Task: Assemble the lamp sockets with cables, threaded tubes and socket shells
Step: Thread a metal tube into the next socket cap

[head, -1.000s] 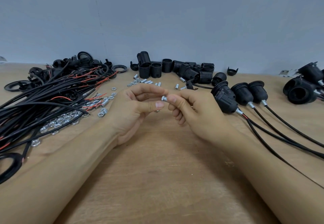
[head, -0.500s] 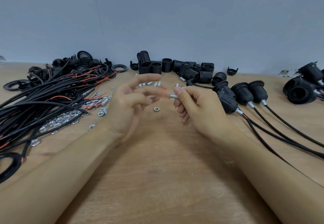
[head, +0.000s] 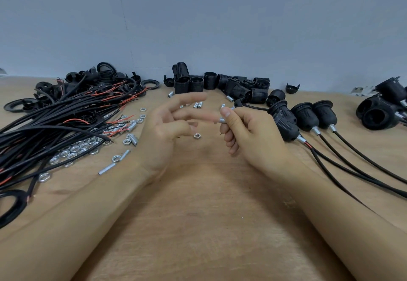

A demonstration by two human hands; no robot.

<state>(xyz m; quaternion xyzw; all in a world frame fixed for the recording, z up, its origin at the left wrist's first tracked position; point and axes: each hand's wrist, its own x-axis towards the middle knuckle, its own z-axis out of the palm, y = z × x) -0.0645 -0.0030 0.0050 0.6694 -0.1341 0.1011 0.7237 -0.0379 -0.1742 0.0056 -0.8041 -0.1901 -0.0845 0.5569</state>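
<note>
My right hand [head: 248, 133] pinches a short silver threaded tube [head: 222, 120] between thumb and forefinger, above the middle of the wooden table [head: 198, 214]. My left hand [head: 167, 131] hovers just left of it, fingers spread and blurred, holding nothing. A single silver nut [head: 197, 135] lies on the table below, between the two hands. Black cables with red wire ends [head: 55, 122] are heaped at the left. Black socket shells [head: 220, 84] stand at the back centre. Three assembled sockets with cables [head: 306, 117] lie to the right.
Loose nuts [head: 72, 148] and threaded tubes [head: 106, 169] are scattered beside the cable heap, with more tubes [head: 198, 105] behind my hands. Black rings and caps [head: 103, 76] sit at the back left. More sockets [head: 383, 109] pile at the far right. A grey wall backs the table.
My left hand has let go and spread its fingers, moving away from the tube. A nut that was at my fingertips now lies on the table. My right hand keeps the tube.
</note>
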